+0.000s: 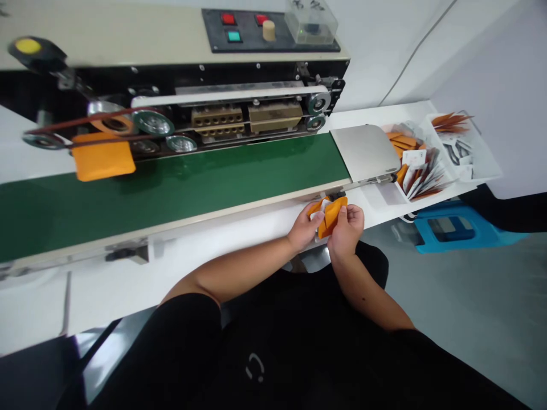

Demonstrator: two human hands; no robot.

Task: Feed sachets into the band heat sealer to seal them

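In front of me, my left hand [304,226] and my right hand [347,229] both grip a folded orange sachet [328,217] with a white piece showing at its left edge. My fingers hide part of it. The hands are just off the near edge of a green conveyor belt [171,185] and do not touch it. Further left, a flat orange pouch [103,157] lies on the belt, under the rollers and bands of a band sealer [217,117].
A curved steel plate [365,151] sits at the belt's right end. Beyond it, a white tray [468,162] holds several orange sachets and white papers. The sealer's control panel [269,31] is at the back. A blue stool [453,228] stands on the floor at right.
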